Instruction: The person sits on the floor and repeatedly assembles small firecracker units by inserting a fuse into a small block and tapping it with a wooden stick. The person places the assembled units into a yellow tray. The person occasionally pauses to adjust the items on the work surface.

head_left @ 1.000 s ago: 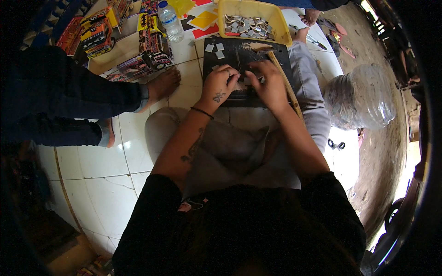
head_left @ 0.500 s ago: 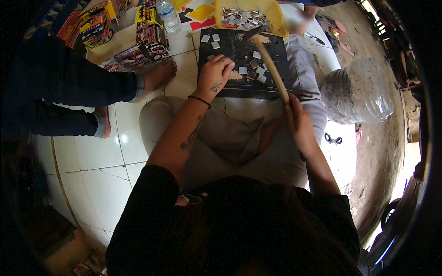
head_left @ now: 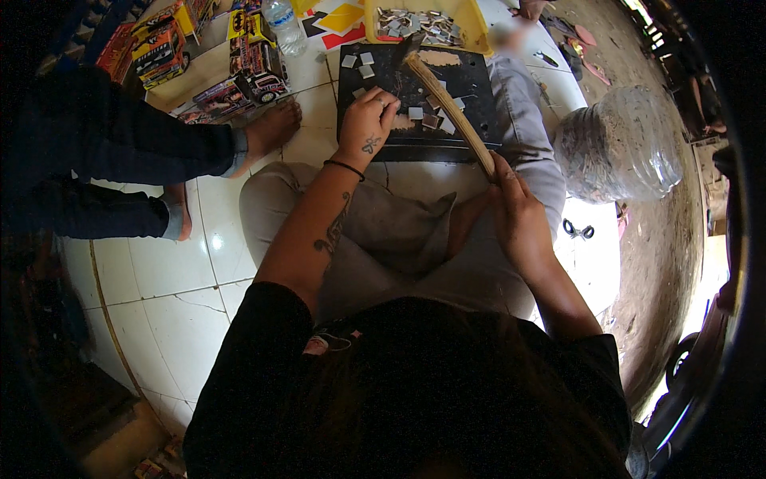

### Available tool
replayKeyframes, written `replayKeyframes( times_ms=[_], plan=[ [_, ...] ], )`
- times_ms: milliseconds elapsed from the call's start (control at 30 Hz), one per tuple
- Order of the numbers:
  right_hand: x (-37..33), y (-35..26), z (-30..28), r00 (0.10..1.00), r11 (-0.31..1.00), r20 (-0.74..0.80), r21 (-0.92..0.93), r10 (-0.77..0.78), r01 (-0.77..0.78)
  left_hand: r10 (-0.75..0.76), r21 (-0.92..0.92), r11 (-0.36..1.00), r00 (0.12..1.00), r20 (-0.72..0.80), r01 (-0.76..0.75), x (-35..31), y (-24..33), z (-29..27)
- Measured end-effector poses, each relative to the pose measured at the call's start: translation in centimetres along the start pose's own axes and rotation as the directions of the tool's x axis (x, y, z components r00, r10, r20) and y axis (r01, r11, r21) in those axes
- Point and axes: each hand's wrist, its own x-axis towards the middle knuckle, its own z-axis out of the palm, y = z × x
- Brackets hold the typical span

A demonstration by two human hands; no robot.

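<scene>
My right hand (head_left: 517, 209) is wrapped round the lower end of a hammer's wooden handle. The hammer (head_left: 448, 104) slants up and left, its dark head over the far part of a black slab (head_left: 483, 112). Over the slab's left part is my left hand (head_left: 369, 124), fingers pinched together; anything between the fingertips is too small to make out. Small grey squares (head_left: 367, 58) lie on the slab beyond my left hand. Several more grey and brown square pieces (head_left: 430, 120) lie to its right, partly behind the hammer handle.
A yellow tray (head_left: 488, 36) of small pieces stands beyond the slab. Left are a water bottle (head_left: 285, 28), toy trucks (head_left: 259, 60) and another person's bare foot (head_left: 271, 132). Right are black-handled scissors (head_left: 578, 230) and a big clear plastic container (head_left: 622, 148). Another person's hand shows at the top right.
The hammer head has swung left, closer to the line of my left hand. My left hand keeps its pinch at nearly the same spot on the slab. The whole view has shifted slightly.
</scene>
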Motion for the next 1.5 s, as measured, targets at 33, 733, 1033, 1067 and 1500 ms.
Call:
replayKeyframes(
  times_ms=[33,733,1033,1067,1500],
  plan=[
    [0.1,0.2,0.1,0.999,1.0,0.04,-0.01,0.004,-0.004,-0.031,-0.007,0.999,0.999,0.021,0.031,-0.1,0.0,0.0],
    [0.6,1.6,1.5,0.994,0.995,-0.051,0.025,-0.096,0.098,-0.067,-0.013,0.998,0.997,0.046,0.068,-0.3,-0.4,0.2],
    [4.5,8.0,1.8,0.961,0.998,-0.277,-0.056,-0.024,0.008,-0.096,-0.041,0.994,0.995,0.018,0.097,0.1,-0.1,-0.1],
    [5.1,8.8,2.0,0.967,0.988,-0.241,-0.108,0.078,-0.106,-0.118,-0.053,0.992,0.993,0.026,0.119,0.3,-0.1,-0.1],
    [13.4,3.6,5.4,0.936,0.939,-0.174,-0.221,-0.305,0.265,-0.362,-0.609,0.55,0.82,0.444,0.572,17.3,-4.5,-0.4]
  ],
)
